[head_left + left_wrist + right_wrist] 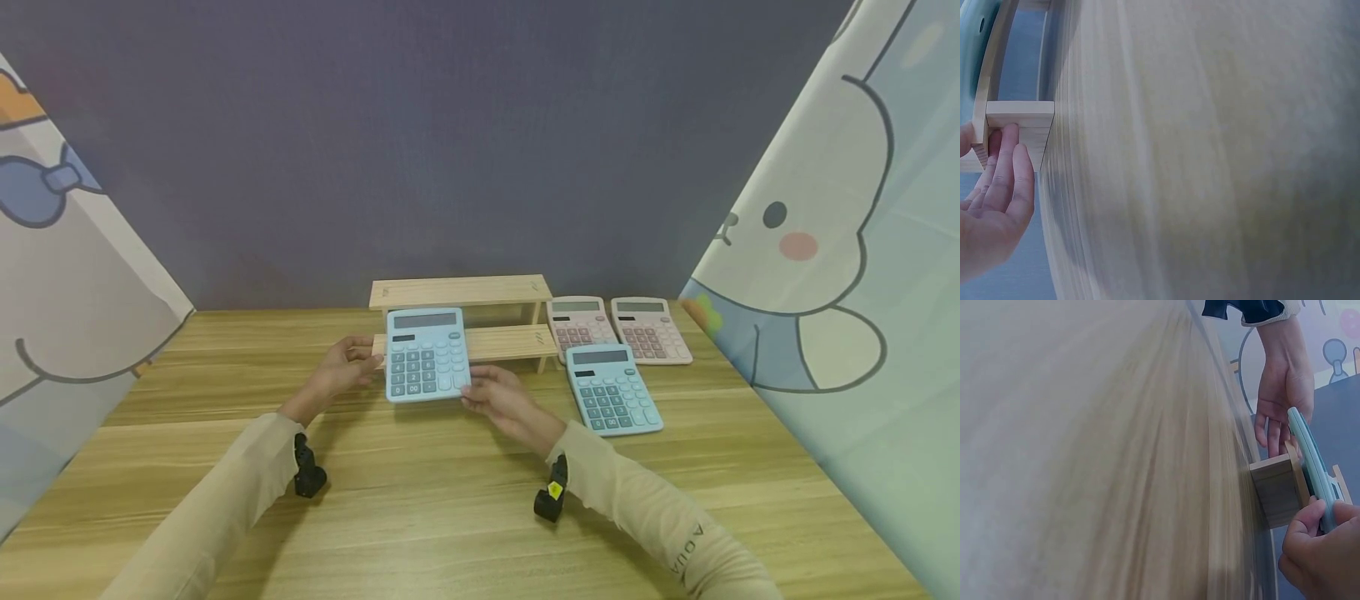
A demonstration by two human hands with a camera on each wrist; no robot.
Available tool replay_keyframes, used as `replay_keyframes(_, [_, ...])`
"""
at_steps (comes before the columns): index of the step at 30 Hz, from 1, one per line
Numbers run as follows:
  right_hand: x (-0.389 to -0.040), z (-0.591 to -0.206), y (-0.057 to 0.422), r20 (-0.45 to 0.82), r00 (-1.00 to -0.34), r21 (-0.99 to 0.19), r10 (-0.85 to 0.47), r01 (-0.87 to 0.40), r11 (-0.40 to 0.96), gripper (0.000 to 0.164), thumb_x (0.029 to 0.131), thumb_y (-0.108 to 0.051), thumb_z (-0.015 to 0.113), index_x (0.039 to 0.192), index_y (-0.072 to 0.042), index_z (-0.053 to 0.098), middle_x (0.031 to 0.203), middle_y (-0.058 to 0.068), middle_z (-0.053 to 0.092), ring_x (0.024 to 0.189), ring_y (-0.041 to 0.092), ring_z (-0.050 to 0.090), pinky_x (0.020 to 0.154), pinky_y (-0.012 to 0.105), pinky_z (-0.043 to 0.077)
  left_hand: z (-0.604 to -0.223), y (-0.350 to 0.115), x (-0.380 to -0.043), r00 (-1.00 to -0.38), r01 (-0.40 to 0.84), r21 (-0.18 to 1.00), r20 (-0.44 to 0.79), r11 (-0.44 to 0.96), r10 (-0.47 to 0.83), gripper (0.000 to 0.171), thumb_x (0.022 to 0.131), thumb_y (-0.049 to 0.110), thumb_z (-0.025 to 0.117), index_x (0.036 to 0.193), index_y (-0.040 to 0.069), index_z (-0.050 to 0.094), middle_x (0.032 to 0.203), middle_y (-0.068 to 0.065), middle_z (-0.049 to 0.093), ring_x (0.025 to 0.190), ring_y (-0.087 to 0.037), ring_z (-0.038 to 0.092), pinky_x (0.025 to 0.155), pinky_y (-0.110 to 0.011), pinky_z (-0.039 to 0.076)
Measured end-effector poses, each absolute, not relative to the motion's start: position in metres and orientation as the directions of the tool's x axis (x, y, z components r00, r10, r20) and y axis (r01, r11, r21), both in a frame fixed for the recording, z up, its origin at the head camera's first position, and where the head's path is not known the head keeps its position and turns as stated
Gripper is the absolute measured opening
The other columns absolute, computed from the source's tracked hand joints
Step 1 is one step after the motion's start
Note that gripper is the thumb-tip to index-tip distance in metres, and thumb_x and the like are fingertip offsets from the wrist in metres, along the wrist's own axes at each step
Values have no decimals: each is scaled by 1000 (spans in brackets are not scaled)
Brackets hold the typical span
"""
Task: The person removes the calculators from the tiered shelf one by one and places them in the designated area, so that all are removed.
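Note:
A blue calculator [427, 354] stands tilted over the left part of a two-tier wooden shelf [510, 342], its keys facing me. My right hand [506, 404] pinches its lower right corner between thumb and fingers; the right wrist view shows the calculator [1315, 465] edge-on in that grip. At the shelf's left end, my left hand [341, 375] holds the lower board. In the left wrist view, the thumb lies at the board's edge and the fingers [1007, 169] reach underneath, by the shelf leg [1020, 115].
Right of the shelf, a second blue calculator [613, 390] lies on the wooden table [420, 517]. Behind it are two pink calculators, one [577, 321] beside the shelf and another [651, 332] farther right. A dark panel [450, 150] rises behind the shelf.

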State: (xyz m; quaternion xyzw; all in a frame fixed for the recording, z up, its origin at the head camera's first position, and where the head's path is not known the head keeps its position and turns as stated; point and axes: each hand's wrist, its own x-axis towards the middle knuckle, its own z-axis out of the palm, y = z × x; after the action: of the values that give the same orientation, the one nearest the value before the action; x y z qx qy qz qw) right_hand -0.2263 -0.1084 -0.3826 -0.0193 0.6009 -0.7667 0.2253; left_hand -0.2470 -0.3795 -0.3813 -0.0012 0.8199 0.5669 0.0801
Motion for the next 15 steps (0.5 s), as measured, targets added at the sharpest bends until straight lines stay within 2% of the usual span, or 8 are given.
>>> replay_keyframes(15, [-222, -382, -107, -237, -902, -933, -362, 315, -176, 44, 84, 12, 49, 126, 7, 37, 105, 14, 52, 83, 16, 54, 76, 22, 51, -381, -379, -248, -987, -108, 931, -143, 348, 76, 54, 94, 16, 51, 136, -5, 26, 127, -29, 42, 110, -37, 54, 90, -41, 52])
